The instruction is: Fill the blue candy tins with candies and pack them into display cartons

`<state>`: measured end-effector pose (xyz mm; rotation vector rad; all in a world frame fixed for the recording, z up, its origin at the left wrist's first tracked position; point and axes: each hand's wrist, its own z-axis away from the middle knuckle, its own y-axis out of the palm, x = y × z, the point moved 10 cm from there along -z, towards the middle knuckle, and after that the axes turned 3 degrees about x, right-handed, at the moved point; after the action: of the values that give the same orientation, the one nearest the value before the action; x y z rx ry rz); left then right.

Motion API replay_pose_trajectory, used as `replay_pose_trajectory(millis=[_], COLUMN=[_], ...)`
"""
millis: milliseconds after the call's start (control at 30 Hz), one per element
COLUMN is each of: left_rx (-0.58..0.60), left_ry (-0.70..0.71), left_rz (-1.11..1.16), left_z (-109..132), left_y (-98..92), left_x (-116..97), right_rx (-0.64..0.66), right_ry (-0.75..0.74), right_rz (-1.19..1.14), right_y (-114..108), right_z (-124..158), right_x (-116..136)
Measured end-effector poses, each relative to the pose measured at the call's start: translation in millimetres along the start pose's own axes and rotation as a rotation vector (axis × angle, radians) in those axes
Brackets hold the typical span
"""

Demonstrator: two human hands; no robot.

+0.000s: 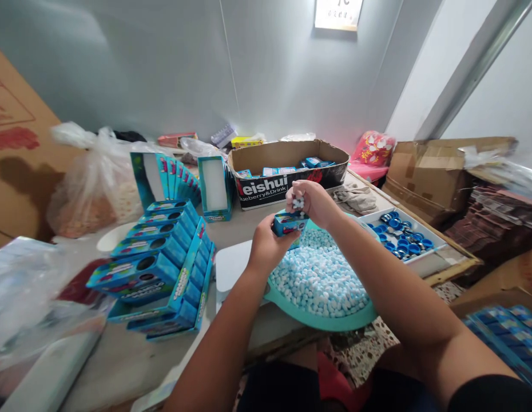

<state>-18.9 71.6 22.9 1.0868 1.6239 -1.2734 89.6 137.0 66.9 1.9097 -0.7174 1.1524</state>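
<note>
My left hand point(266, 247) grips a small blue candy box point(289, 222) above a teal basin point(321, 320) heaped with small white and pale blue candies point(320, 277). My right hand point(314, 201) hovers just over the box's top, fingers pinched on a few white candies point(298, 202). Both hands are close together over the far edge of the basin.
Open blue display boxes point(157, 257) are stacked at the left. A cardboard carton point(287, 166) with more small boxes stands behind. A white tray of blue caps point(401, 237) lies at the right, cardboard boxes point(437, 166) beyond it. A plastic bag point(94, 183) sits far left.
</note>
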Motion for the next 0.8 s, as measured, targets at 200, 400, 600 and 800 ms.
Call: replay_pose_trajectory(millis=[200, 400, 600, 800], left_rx=[-0.035, -0.044, -0.049, -0.091], left_ry=[-0.039, -0.002, 0.014, 0.045], left_rz=[0.001, 0.04, 0.1, 0.132], left_z=[-0.4, -1.1, -2.7, -4.3], left_y=[-1.7, -3.5, -3.6, -7.2], left_x=[2.6, 1.5, 2.4, 3.1], right_rx=[0.018, 0.036, 0.014, -0.034], right_ry=[-0.043, -0.019, -0.015, 0.045], right_rz=[0.041, 0.033, 0.013, 0.18], right_y=[7.2, 11.6, 3.4, -18.5], right_z=[2.0, 3.2, -1.2, -14.0], right_x=[3.5, 6.5, 0.6, -19.1])
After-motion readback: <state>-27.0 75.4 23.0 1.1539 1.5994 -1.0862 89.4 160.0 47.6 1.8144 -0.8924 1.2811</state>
